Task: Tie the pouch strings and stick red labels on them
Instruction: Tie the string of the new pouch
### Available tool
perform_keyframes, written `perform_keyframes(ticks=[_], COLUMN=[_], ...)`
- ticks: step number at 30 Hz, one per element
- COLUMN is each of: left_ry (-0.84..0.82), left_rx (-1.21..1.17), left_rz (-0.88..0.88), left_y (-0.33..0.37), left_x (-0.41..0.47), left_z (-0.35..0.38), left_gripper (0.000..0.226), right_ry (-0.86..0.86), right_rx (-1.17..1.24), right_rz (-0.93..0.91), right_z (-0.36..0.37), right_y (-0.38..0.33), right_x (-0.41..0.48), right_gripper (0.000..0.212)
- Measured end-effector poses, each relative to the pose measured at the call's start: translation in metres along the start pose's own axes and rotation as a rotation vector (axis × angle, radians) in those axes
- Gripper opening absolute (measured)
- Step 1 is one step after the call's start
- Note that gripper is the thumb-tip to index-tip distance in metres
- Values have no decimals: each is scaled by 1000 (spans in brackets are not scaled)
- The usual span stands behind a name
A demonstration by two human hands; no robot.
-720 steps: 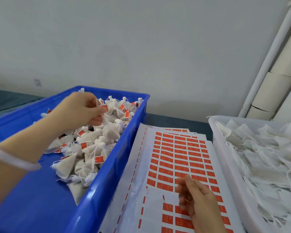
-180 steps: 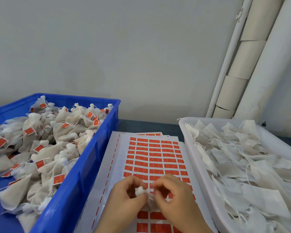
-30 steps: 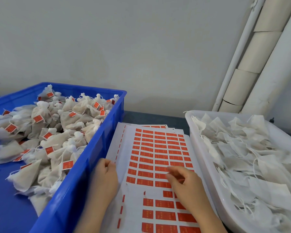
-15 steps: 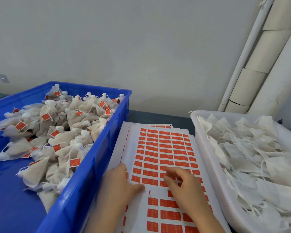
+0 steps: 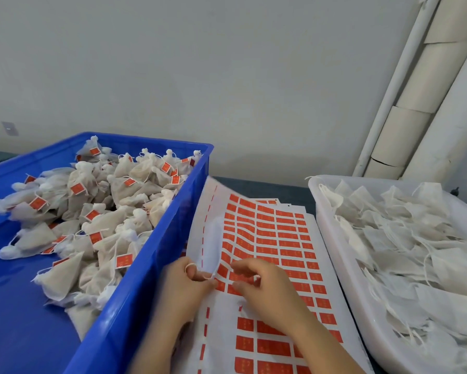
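White fabric drawstring pouch (image 5: 211, 247), blurred and long in outline, stands up from the fingertips of the left hand (image 5: 183, 290). That hand's fingers are curled and pinch the pouch's lower end. A thin white string (image 5: 190, 265) loops round one fingertip and trails toward the thumb. The pouch hangs over the left edge of the white backing sheet of red rectangular labels (image 5: 270, 233), which lies directly under the grip and curls upward just beyond it.

Just right of the grip, the right hand (image 5: 267, 290) hovers over the sheet with forefinger and thumb bent toward each other. Red labels show in the gap between them. Whether the hand has hold of a label cannot be told. The two hands are close together but not touching.

Left of the grip, touching the sheet's edge, is a blue plastic crate (image 5: 146, 271). It holds a heap of tied pouches with red labels (image 5: 113, 211) on their strings. Right of the grip, on the far side of the sheet, a white plastic tub (image 5: 335, 255) holds flat untied pouches (image 5: 405, 238) with loose strings. Beyond the tub, pale cardboard tubes (image 5: 416, 117) lean against the grey wall.
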State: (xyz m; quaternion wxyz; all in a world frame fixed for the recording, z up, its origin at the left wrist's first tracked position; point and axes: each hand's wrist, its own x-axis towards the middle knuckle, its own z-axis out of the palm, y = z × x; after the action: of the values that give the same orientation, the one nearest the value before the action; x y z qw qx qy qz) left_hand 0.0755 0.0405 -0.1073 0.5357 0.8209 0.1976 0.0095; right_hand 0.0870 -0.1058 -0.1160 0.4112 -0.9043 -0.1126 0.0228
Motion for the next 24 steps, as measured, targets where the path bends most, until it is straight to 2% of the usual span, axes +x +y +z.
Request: perform_keyframes(ticks=[6, 14, 18, 21, 24], left_ry=[-84, -106, -171, -193, -133], left_rx=[-208, -399, -514, -534, -468], left_rz=[-186, -234, -283, -304, -313], left_y=[7, 5, 5, 5, 6], left_x=[1, 2, 1, 2, 1], left_z=[-7, -10, -11, -12, -11], left_gripper=[23, 21, 24, 20, 16], right_ry=[23, 119, 134, 129, 136], right_rx=[66, 31, 58, 67, 72], right_rz=[-62, -199, -227, -246, -253], right_z=[4, 17, 16, 16, 17], right_y=[-5, 3, 4, 1, 0], right_x=[6, -2, -3, -4, -3], right_gripper=[18, 16, 17, 22, 24])
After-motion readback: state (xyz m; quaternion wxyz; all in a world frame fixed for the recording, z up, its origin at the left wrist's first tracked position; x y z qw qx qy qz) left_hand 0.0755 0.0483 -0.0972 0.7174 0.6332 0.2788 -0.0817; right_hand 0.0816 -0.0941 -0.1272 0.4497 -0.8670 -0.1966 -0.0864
